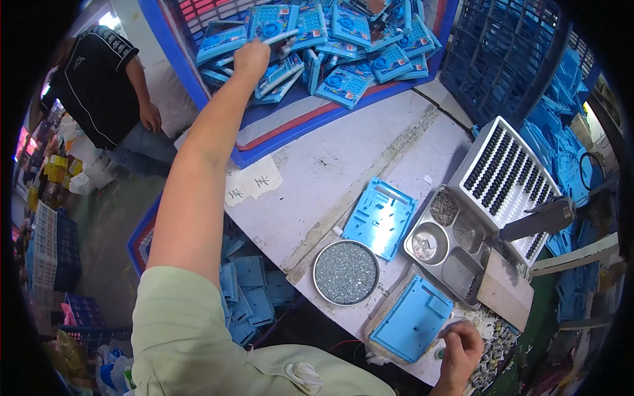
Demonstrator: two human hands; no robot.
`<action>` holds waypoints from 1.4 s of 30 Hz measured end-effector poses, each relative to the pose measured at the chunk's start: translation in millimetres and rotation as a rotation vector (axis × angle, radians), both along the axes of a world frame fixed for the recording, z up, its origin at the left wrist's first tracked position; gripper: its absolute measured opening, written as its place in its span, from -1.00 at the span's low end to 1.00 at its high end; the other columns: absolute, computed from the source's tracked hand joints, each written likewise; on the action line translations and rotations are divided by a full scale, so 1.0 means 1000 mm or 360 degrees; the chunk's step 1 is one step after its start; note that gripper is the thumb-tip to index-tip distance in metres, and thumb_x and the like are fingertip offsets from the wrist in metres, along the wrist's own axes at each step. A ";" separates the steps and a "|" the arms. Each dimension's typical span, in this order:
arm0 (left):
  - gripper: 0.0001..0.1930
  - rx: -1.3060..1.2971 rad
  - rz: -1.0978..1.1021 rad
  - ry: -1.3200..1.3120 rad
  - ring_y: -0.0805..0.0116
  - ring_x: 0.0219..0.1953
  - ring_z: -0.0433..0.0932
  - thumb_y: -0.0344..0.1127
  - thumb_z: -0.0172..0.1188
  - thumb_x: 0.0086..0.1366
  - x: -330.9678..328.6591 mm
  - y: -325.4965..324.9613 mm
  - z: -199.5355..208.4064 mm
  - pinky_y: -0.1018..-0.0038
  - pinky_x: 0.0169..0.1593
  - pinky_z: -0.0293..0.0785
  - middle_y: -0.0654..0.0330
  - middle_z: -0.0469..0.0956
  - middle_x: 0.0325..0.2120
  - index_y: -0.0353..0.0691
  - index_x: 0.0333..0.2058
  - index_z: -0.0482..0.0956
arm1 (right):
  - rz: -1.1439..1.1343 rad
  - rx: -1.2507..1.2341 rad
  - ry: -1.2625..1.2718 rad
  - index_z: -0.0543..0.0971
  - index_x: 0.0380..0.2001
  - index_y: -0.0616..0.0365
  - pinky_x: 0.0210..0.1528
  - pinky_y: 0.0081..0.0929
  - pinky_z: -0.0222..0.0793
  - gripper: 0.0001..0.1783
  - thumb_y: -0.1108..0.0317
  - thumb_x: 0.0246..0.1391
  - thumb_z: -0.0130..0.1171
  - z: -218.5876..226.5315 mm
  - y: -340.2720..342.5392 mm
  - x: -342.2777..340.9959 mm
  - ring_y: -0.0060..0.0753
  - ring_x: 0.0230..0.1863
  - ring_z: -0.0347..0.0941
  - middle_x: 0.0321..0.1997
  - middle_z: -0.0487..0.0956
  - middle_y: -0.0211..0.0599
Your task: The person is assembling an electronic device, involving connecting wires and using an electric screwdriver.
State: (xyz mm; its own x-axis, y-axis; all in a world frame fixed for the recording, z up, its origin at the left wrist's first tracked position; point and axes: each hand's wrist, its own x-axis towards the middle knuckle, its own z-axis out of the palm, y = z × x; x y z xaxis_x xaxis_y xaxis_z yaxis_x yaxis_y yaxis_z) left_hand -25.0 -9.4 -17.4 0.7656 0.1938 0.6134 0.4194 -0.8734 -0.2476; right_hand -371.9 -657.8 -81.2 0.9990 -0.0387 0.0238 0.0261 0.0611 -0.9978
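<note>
Nearest, the R hand (462, 348) was just beside the R edge of a blue panel (413, 320), fingers curled, thumb near index; couldn't tell if they pinched anything or touched the panel. Panel lay flat on a padded rest (375, 330). Prob. light, stiff plastic, a bit slick; best held by its long edges, w/ thin walls apt to crack if squeezed or bent. Beyond it: round dish (315, 272) of small grey bits, metal tray (461, 265) w/ compartments, 2nd blue panel (374, 221), open side up. Farthest, the L hand (252, 59) was over the blue crate (284, 141), fingers closed, apparently on the edge of a thin unit (282, 37), tilted above piled blue units (345, 87). Unit prob. light, rigid, slippery-faced; edge grip, thumb opp. fingers, suited it.
</note>
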 end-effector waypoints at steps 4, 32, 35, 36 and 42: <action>-0.69 -0.0362 -0.0212 -0.0322 0.04 -0.27 0.72 -0.11 0.24 0.31 -0.036 -0.035 0.053 0.23 -0.21 0.61 -0.02 0.70 -0.35 -0.27 -0.25 0.76 | 0.0420 -0.0204 -0.0121 0.63 -0.34 0.34 -0.27 -0.46 0.49 -0.87 0.70 0.00 0.31 0.026 0.041 0.031 -0.37 -0.36 0.58 -0.37 0.63 -0.18; -0.84 -0.2179 -0.0786 -0.1216 0.50 -0.24 0.53 -0.33 0.30 0.37 -0.380 -0.221 -0.074 0.52 -0.09 0.42 0.22 0.62 -0.36 -0.34 -0.30 0.63 | 0.1119 -0.1422 -0.1471 0.44 -0.36 0.22 -0.39 -0.10 0.58 -0.66 0.16 0.24 0.25 0.055 0.255 0.043 0.10 -0.37 0.66 0.30 0.49 0.07; -0.83 -0.2153 -0.0790 -0.1289 0.40 -0.18 0.56 -0.32 0.30 0.37 -0.378 -0.223 -0.080 0.42 0.05 0.41 0.17 0.61 -0.34 -0.34 -0.31 0.63 | 0.1074 -0.1306 -0.1468 0.44 -0.36 0.22 -0.39 -0.12 0.58 -0.66 0.16 0.24 0.26 0.044 0.259 0.043 0.09 -0.36 0.66 0.27 0.51 0.06; -0.82 -0.2114 -0.0789 -0.1329 0.37 -0.15 0.56 -0.31 0.31 0.37 -0.376 -0.223 -0.086 0.38 0.10 0.40 0.16 0.61 -0.33 -0.33 -0.31 0.63 | 0.1059 -0.1246 -0.1467 0.44 -0.36 0.22 -0.39 -0.13 0.59 -0.67 0.16 0.23 0.26 0.041 0.263 0.042 0.08 -0.36 0.66 0.27 0.51 0.06; -0.83 -0.2019 -0.0810 -0.1410 0.24 -0.09 0.57 -0.30 0.30 0.38 -0.373 -0.229 -0.094 0.28 0.21 0.35 0.11 0.61 -0.30 -0.31 -0.30 0.63 | 0.0855 -0.1287 -0.1412 0.45 -0.34 0.21 -0.43 -0.16 0.59 -0.69 0.21 0.21 0.28 0.031 0.277 0.036 0.07 -0.37 0.66 0.29 0.50 0.05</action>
